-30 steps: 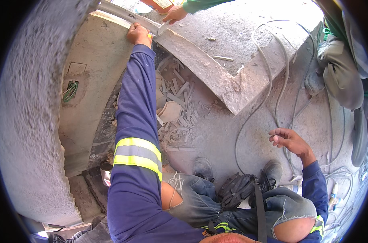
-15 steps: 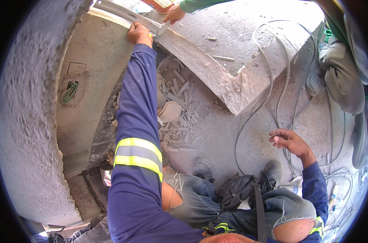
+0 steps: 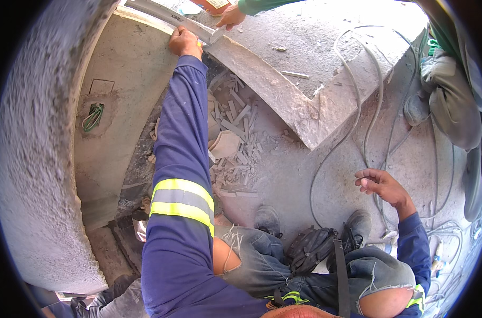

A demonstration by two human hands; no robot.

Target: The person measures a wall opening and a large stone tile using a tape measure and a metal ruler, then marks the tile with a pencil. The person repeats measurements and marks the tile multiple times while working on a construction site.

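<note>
My left hand point(image 3: 186, 42) reaches far forward to a long grey metal straightedge point(image 3: 169, 17) lying across the top of a concrete wall and the slab's corner. Its fingers are closed, and a small yellow tip, maybe of a pencil, pokes out beside them; most of that item is hidden. A co-worker's hand point(image 3: 231, 18), in a green sleeve, presses near the straightedge's right end. My right hand point(image 3: 381, 186) hovers over the floor at the right, fingers loosely bent and apart, with nothing in it.
Broken tile strips point(image 3: 235, 124) litter the floor beside the raised concrete slab point(image 3: 283, 100). Grey cables point(image 3: 378, 100) loop across slab and floor. Green wires point(image 3: 93, 117) stick out of the left wall. A black bag point(image 3: 311, 246) hangs between my knees; a co-worker's leg point(image 3: 453, 100) is at right.
Both hands keep nearly the same pose; the view has shifted slightly. The straightedge and the co-worker's hand stay in about the same place.
</note>
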